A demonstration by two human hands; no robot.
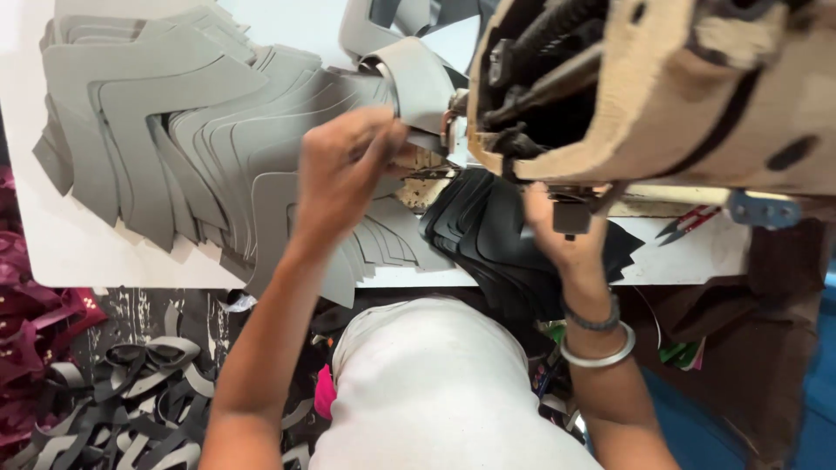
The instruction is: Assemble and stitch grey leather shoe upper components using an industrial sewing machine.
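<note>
From the head camera, the left hand (344, 165) pinched a curved grey cut piece of thin flexible sheet (418, 83) at the beige sewing machine (662, 96), beside the fanned grey stack (192, 122). It looked light and limp (best gripped near its edge). The right hand (562, 231) rested on stacked black pieces (488, 231); its fingers' grip was unclear.

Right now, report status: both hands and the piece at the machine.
Left hand pinching grey piece at sewing machine. Right hand on black pieces.
</note>
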